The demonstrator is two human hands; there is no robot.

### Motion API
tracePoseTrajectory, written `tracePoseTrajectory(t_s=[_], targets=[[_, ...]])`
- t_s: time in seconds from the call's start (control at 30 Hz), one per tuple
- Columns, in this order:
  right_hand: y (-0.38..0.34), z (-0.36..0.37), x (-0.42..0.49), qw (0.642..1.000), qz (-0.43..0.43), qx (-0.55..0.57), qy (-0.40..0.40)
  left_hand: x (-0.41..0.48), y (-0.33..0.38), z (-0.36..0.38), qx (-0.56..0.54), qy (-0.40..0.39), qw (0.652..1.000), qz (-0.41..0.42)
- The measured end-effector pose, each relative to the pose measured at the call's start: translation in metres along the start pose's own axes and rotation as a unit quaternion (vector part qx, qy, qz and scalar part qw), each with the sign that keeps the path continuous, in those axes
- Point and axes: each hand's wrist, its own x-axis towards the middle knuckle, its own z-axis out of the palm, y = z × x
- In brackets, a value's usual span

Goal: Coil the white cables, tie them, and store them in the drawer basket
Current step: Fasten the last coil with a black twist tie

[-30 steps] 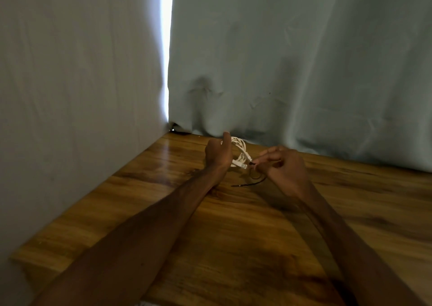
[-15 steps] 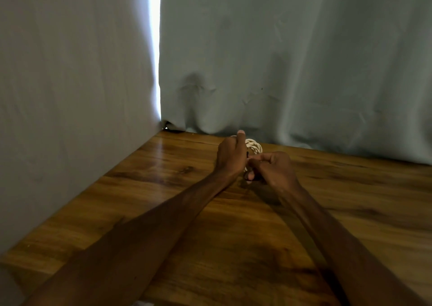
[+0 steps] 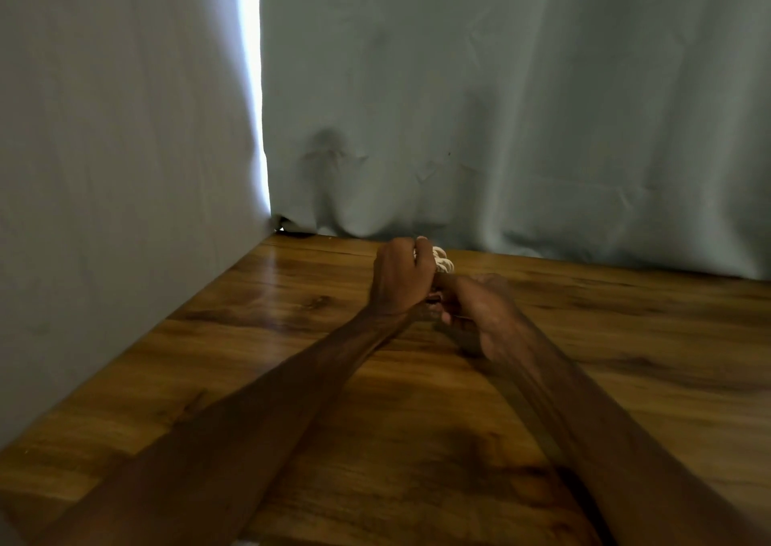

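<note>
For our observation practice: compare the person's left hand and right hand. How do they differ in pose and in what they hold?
The left hand sits farther away, fingers curled round the white cable coil; the right hand sits nearer, and whether it holds anything is hidden. Both meet over the wooden table.

Glossy wooden tabletop [image 3: 292, 295] against pale grey-blue curtains [image 3: 500, 107] (bright slit of light [image 3: 250, 86] between the two panels)

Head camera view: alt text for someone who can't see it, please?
A person's left hand grips a coil of white cable over a glossy brown wooden table, the right hand curled close against it; pale grey-blue curtains hang behind.
</note>
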Motion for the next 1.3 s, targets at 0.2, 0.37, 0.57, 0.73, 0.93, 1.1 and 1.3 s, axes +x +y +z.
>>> tracePoseTrajectory(t_s=[0.2,0.37,0.57,0.73,0.93,1.1,1.3], targets=[[-0.003,0.001,0.003,0.999,0.008,0.045,-0.020,-0.004,0.002,-0.006,0.006,-0.025,0.999,-0.030],[0.002,0.003,0.009,0.995,0.035,0.068,-0.065,-0.002,-0.004,-0.007,0.008,-0.020,0.998,-0.058],[0.008,0.006,0.013,0.994,0.063,0.090,-0.023,-0.008,0.008,-0.009,0.000,-0.024,1.000,-0.012],[0.010,0.006,0.014,0.990,0.054,0.132,0.021,-0.011,0.011,-0.003,-0.021,-0.003,0.999,-0.046],[0.004,0.006,0.005,0.983,0.024,0.174,0.054,-0.014,0.014,0.003,-0.049,0.019,0.995,-0.088],[0.006,0.009,0.002,0.980,0.009,0.189,0.057,-0.013,0.015,0.004,-0.068,0.027,0.991,-0.115],[0.008,0.008,0.004,0.981,0.002,0.184,0.055,-0.014,0.014,0.006,-0.107,0.025,0.984,-0.140]])
